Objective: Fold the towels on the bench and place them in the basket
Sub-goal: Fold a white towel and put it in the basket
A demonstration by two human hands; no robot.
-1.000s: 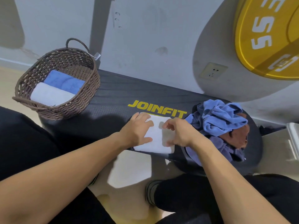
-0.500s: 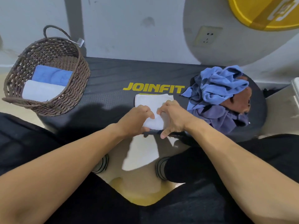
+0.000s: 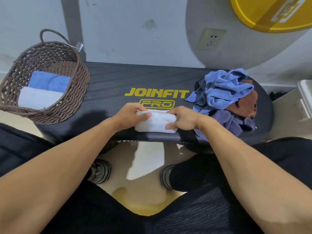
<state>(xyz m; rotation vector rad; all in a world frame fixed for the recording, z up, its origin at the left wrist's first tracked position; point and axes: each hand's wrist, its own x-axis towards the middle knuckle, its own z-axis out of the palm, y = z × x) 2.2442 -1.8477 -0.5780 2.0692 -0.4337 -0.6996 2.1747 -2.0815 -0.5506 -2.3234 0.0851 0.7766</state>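
Now both hands (image 3: 157, 118) grip the white towel (image 3: 156, 122), folded narrower than before.

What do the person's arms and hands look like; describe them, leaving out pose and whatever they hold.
Both forearms are bare up to the frame edge: no sleeves in view. The left hand and right hand wear no gloves, and no rings, watch or bands show on the visible parts. No markings are visible.
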